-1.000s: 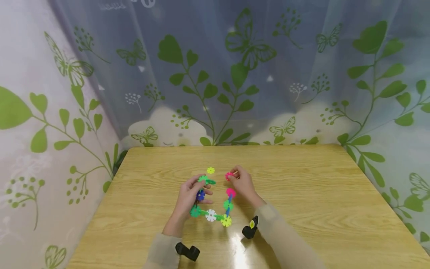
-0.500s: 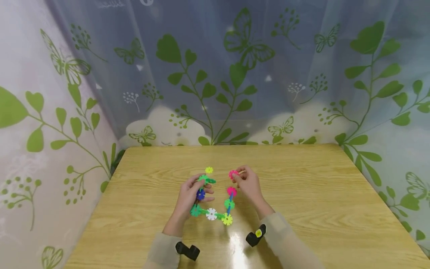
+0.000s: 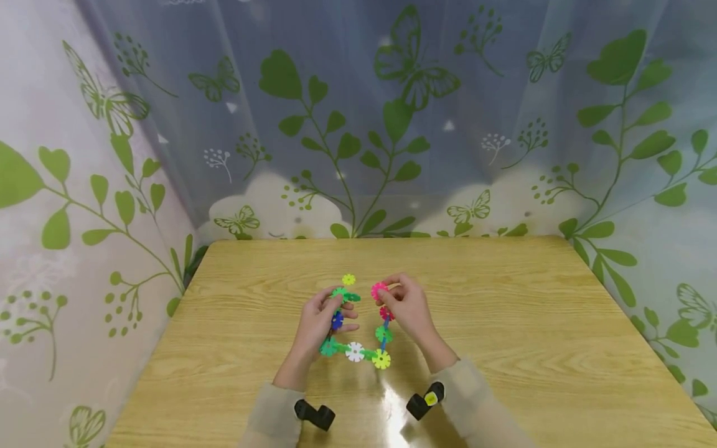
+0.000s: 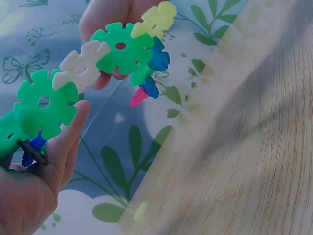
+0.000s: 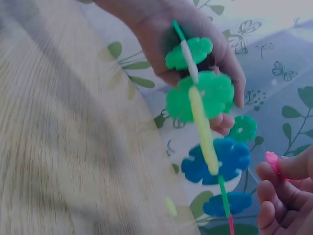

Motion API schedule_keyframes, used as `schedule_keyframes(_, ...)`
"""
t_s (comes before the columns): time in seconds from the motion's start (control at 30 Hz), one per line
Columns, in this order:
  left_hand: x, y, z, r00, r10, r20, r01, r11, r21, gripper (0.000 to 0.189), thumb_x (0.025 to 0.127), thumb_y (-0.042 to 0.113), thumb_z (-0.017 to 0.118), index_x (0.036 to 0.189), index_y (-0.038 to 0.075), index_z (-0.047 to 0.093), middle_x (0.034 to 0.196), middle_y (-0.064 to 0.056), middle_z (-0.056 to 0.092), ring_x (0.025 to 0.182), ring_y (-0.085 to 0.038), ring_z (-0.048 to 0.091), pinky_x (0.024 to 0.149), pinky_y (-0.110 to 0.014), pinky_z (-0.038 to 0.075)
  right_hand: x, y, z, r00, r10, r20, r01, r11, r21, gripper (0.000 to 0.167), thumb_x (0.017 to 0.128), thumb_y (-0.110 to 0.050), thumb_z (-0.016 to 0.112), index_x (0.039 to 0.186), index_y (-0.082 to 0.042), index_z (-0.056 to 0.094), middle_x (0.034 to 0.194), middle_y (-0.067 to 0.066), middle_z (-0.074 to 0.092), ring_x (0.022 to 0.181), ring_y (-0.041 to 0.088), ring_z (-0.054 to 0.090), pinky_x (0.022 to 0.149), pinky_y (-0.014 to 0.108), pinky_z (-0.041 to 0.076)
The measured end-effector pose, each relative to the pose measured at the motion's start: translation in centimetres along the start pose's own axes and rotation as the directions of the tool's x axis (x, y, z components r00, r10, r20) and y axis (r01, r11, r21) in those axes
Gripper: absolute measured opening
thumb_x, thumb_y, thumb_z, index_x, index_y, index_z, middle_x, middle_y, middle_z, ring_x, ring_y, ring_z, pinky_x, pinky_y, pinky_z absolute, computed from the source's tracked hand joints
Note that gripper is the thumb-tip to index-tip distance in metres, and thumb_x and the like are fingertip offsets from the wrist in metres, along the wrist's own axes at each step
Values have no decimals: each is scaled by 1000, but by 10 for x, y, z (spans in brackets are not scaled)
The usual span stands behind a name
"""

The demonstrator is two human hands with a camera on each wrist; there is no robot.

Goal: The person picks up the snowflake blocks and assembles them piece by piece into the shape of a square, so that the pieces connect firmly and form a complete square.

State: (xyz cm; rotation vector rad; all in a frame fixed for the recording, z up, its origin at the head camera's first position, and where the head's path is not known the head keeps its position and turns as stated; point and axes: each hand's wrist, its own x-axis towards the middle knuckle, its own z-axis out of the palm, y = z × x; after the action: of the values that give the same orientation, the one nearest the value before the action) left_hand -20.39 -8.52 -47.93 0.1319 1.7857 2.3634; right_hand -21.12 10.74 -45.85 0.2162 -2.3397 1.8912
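Note:
My left hand [image 3: 313, 320] grips one end of a chain of interlocking plastic snowflake discs, its thumb on a green disc [image 3: 339, 295]. The chain bends in a U, passing a blue disc [image 3: 337, 321], a white disc [image 3: 355, 352] and a yellow disc [image 3: 381, 359] before rising to a pink disc [image 3: 386, 313] at its other end. Between thumb and fingertips, my right hand [image 3: 411, 308] pinches a separate pink snowflake disc [image 3: 379, 290] just above that end. In the right wrist view, this pinched pink disc [image 5: 272, 160] is apart from the chain.
A loose yellow snowflake disc [image 3: 348, 279] lies on the wooden table [image 3: 504, 298] beyond the left hand. A leaf-and-butterfly patterned curtain [image 3: 358, 155] hangs behind the table and along both sides. Each wrist wears a black camera mount.
My right hand, pinching the pink disc, shifts right and then back left over the chain's pink end. That end disc has turned slightly. The left hand keeps its grip.

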Motion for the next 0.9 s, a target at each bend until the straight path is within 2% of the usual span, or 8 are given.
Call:
schedule_keyframes(0.03,0,0,0,1000,2,1,-2,1000,0,40,97,22,51,132,2,44,103,-23,58,86,-30,65,76,-45,56,-1,-2,1,1000,1,9,-1,1000,-9,19,89,-9,63,105,0,59,75,19,66,62,40,57,41,18,38)
schedule_keyframes(0.2,1,-1,1,1000,12,3,-12,1000,-1,41,96,22,53,131,3,44,100,-20,59,84,-28,65,75,-45,56,-3,-6,6,999,-18,34,20,999,-46,13,89,-6,63,100,-2,61,69,15,66,57,38,55,39,18,37)
schedule_keyframes(0.33,1,-1,4,1000,17,1,-17,1000,-7,39,96,19,53,131,4,44,99,-20,59,81,-26,66,74,-45,57,-3,-4,11,998,-41,40,45,994,-102,13,88,-4,63,101,-2,61,66,12,65,51,24,53,39,19,38)
schedule_keyframes(0.47,1,-1,6,1000,23,1,-23,1000,-15,37,96,17,53,131,5,45,98,-20,59,83,-30,65,73,-45,57,-5,-3,13,999,-31,21,34,991,-131,15,88,-4,62,103,-2,60,67,9,65,51,14,51,41,20,39)
schedule_keyframes(0.6,2,-1,7,1000,26,7,-26,999,-20,37,97,18,52,130,5,46,97,-19,59,83,-31,65,72,-46,57,-6,-2,14,999,-22,24,25,993,-116,14,88,-3,62,102,-2,61,67,10,66,53,15,53,42,20,42)
schedule_keyframes(0.73,1,-2,8,999,16,37,-16,1000,-6,40,99,20,48,134,3,42,96,-18,59,80,-23,65,72,-45,57,-6,2,15,1000,-21,15,23,997,-73,13,88,-3,62,101,0,61,66,9,66,58,29,59,46,23,48)
schedule_keyframes(0.83,-1,-3,8,998,2,64,-4,1000,25,44,100,22,45,138,1,37,97,-17,57,83,-24,65,74,-43,57,-7,3,16,1000,-16,7,16,999,-50,13,88,-2,62,101,1,60,66,11,65,62,37,60,48,24,49)
schedule_keyframes(0.9,-2,-2,9,997,2,81,-7,998,56,46,100,23,43,140,0,36,99,-18,56,86,-28,64,75,-43,57,-7,4,15,1000,-4,1,4,999,-53,13,88,-2,62,101,2,60,66,11,65,62,36,60,47,23,47)
